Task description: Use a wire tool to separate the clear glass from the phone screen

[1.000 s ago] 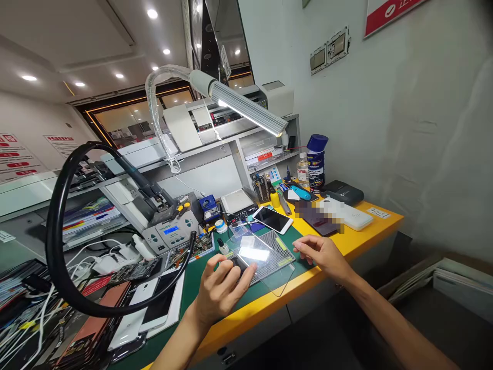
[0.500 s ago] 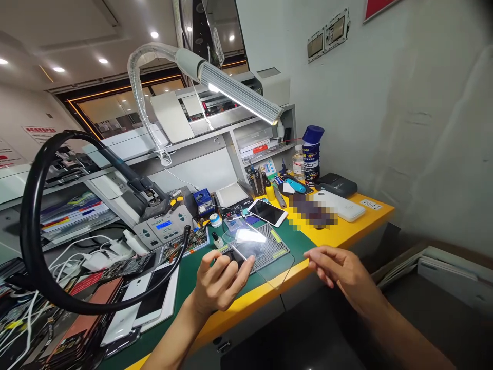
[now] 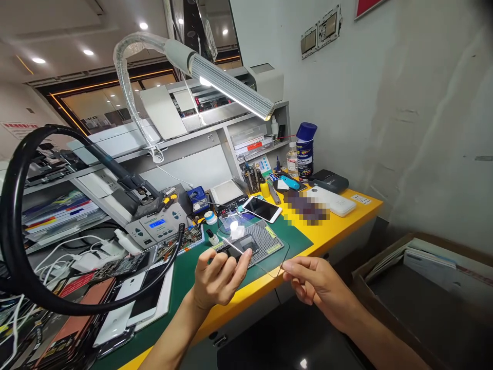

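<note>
Evidently a clear sheet (image 3: 266,258) held over the grey mesh mat (image 3: 265,228), left hand (image 3: 220,276) curled and gripping it, right hand (image 3: 314,280) pinching its edge near the mat's front right, white-framed phone (image 3: 263,209) lying beyond the mat.

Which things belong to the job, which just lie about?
In the job, likely: clear panel in the left hand, right hand at its edge; perforated mat below; lit lamp above.
Lying about, seemingly: white-framed phone, yellow bottle, spray can.
</note>
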Tool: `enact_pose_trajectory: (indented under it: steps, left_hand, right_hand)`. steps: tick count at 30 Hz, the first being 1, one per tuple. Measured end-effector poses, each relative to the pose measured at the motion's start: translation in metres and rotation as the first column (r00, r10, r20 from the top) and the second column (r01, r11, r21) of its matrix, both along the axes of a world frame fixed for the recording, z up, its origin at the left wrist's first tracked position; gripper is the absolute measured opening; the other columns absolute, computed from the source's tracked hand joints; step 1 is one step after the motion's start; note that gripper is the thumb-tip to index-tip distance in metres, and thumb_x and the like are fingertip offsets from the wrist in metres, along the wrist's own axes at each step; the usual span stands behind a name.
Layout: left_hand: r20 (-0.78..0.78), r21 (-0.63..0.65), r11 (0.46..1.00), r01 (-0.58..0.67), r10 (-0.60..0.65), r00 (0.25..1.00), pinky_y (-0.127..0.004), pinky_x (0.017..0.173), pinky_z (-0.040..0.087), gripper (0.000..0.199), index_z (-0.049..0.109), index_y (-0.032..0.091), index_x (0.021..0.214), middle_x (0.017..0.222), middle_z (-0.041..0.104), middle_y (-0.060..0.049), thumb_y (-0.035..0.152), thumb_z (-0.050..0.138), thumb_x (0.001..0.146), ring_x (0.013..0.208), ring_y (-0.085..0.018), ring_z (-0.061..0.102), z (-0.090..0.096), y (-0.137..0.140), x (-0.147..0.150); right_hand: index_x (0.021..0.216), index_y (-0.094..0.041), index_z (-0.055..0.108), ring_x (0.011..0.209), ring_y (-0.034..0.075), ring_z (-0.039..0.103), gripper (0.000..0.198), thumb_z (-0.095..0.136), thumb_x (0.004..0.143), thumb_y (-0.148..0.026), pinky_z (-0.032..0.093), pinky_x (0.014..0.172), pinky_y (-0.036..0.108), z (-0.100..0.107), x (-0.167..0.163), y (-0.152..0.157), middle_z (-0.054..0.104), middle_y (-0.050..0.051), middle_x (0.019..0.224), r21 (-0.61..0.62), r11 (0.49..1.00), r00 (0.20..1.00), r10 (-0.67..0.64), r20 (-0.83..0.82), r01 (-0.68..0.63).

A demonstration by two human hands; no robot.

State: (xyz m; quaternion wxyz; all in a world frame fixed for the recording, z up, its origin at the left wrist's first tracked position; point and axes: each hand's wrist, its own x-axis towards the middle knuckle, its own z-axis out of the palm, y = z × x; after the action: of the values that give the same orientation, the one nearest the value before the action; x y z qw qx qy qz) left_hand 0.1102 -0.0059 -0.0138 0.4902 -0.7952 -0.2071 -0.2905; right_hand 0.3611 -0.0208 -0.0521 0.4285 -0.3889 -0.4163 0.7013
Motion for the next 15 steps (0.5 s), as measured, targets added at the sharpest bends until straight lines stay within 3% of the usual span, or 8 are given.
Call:
enact_pose_trajectory:
  steps: [7,15]
  left_hand:
    - [0.019,-0.004,1.000,0.008,-0.008,1.000,-0.038,0.073,0.036,0.026,0.076,0.013,0.112,0.061,0.056,0.002,0.009,0.068,0.087,0.061,-0.015,0.050,-0.007,0.002,-0.006]
    - [0.046,-0.051,0.993,-0.109,0.111,0.993,-0.037,0.072,0.044,0.027,0.071,0.014,0.118,0.063,0.055,0.004,0.016,0.067,0.091,0.061,-0.015,0.053,-0.022,0.018,-0.014]
  right_hand:
    - [0.071,-0.015,0.069,0.046,0.006,0.037,0.039,0.080,0.078,-0.052,0.023,0.044,0.023,0.004,-0.008,0.006,0.051,-0.003,0.056,0.023,1.000,0.999,-0.010,0.045,0.009]
    - [0.067,-0.017,0.067,0.045,0.008,0.038,0.037,0.076,0.079,-0.050,0.026,0.045,0.024,0.013,-0.018,0.033,0.046,-0.005,0.049,0.147,0.989,0.981,-0.049,0.187,0.022]
